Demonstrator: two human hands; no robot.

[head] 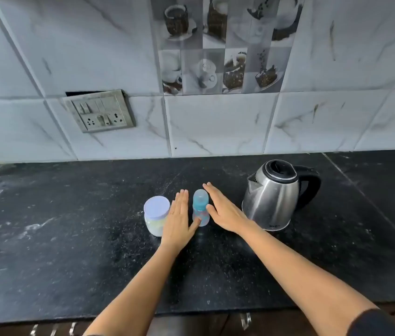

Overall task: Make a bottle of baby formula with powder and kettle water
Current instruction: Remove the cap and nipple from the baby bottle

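Observation:
A small baby bottle (pixel 201 205) with a clear cap and blue collar stands upright on the black counter (pixel 70 226). My left hand (pixel 178 220) is flat with straight fingers just left of the bottle, its thumb near the bottle's base. My right hand (pixel 223 210) is flat too, just right of the bottle, thumb close to its side. Neither hand grips anything. A powder jar (pixel 156 215) with a pale lilac lid stands left of my left hand. The steel kettle (pixel 273 195) with a black handle and shut lid stands to the right.
A marble-tiled wall rises behind the counter, with a switch and socket panel (pixel 99 111) at the left. The counter's front edge (pixel 191 314) runs below my forearms, with drawer handles under it. White dust smears the counter at the far left.

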